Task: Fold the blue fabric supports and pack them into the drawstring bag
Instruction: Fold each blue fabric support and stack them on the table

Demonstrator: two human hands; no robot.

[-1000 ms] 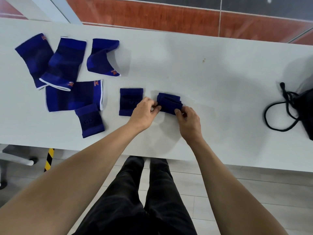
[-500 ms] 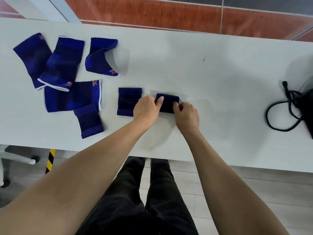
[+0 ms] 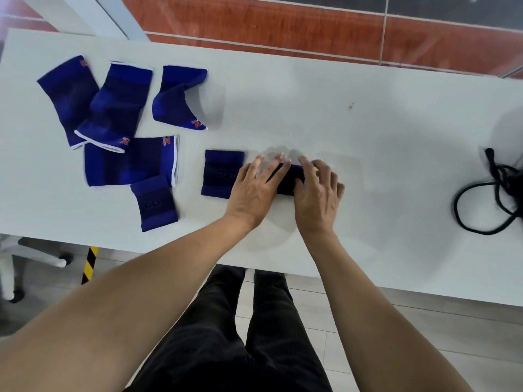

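Folded support [image 3: 286, 179], dark blue, lies on the white table [image 3: 368, 154] under both hands. Left hand [image 3: 254, 188] and right hand [image 3: 318, 190] press it flat, each grip spread, fingers straight. To do this step well, press evenly along the crease so the fold holds. Count: one flat wrist support [image 3: 222, 174] just left of the folded support; five more supports [image 3: 119, 131] farther left; one drawstring bag [image 3: 492, 193] well to its right, at the frame edge.

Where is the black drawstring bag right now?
The drawstring bag lies at the far right edge of the white table in the head view, partly out of frame, well away from both hands.
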